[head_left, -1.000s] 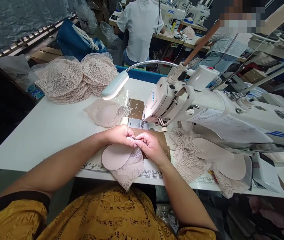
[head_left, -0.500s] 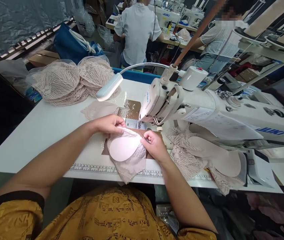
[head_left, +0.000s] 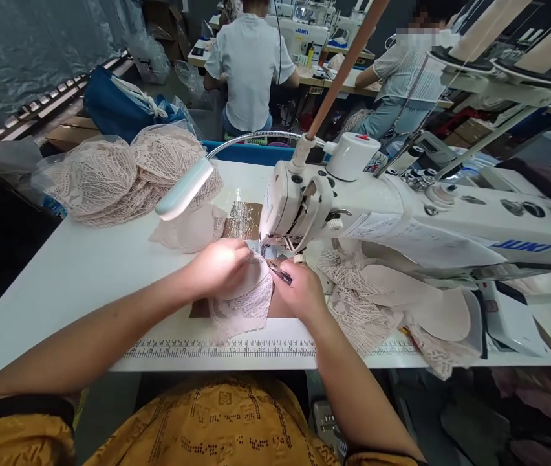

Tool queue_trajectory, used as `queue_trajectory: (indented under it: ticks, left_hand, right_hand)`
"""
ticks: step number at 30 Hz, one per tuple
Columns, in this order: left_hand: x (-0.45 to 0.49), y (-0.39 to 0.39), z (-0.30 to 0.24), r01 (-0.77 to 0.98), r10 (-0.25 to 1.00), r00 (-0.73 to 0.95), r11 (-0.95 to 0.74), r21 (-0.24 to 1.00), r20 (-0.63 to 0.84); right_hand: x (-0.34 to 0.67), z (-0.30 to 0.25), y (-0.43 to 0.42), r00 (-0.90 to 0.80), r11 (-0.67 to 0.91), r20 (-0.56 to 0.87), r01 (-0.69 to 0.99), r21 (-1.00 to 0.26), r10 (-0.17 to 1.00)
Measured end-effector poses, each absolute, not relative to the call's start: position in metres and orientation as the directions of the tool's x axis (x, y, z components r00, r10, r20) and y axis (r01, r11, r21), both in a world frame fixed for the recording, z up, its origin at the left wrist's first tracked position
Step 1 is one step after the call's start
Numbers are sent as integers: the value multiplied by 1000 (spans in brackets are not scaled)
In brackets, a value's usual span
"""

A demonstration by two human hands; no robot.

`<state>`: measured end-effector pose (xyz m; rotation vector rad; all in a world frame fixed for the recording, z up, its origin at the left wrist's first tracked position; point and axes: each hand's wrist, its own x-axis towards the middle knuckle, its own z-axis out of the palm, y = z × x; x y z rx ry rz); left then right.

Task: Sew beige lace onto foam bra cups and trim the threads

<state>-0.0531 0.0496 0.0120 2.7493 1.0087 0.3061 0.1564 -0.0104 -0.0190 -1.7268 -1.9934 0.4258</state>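
Gripping the pale pink lace-covered bra cup (head_left: 245,305) just in front of the white sewing machine (head_left: 401,217), the left hand (head_left: 218,266) curls tight over its far edge. The right hand (head_left: 301,292), beside it, pinches small dark metal snips (head_left: 280,274).

This is a garment sewing workshop. An industrial sewing machine (head_left: 401,213) with a gooseneck lamp (head_left: 183,191) stands on a white surface (head_left: 76,272), whose near edge carries a printed measuring scale (head_left: 217,351). Lace cups (head_left: 125,171) are piled at its far left corner. Behind, a person in a white shirt (head_left: 249,65) and another person (head_left: 401,71) sit at further machines (head_left: 304,35).
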Motion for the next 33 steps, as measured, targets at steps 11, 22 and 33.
queue_trajectory:
  ticks: [11, 22, 33]
  left_hand:
    - [-50, 48, -10, 528, 548, 832, -831, 175, 91]
    - [-54, 80, -4, 445, 447, 894, -878, 178, -30]
    - [-58, 76, -11, 360, 376, 921, -922, 142, 104]
  right_hand:
    - [142, -15, -11, -244, 223, -12, 904, -364, 970]
    - [143, -16, -9, -214, 179, -48, 904, -390, 976]
    - [142, -18, -10, -240, 208, -57, 919, -334, 969]
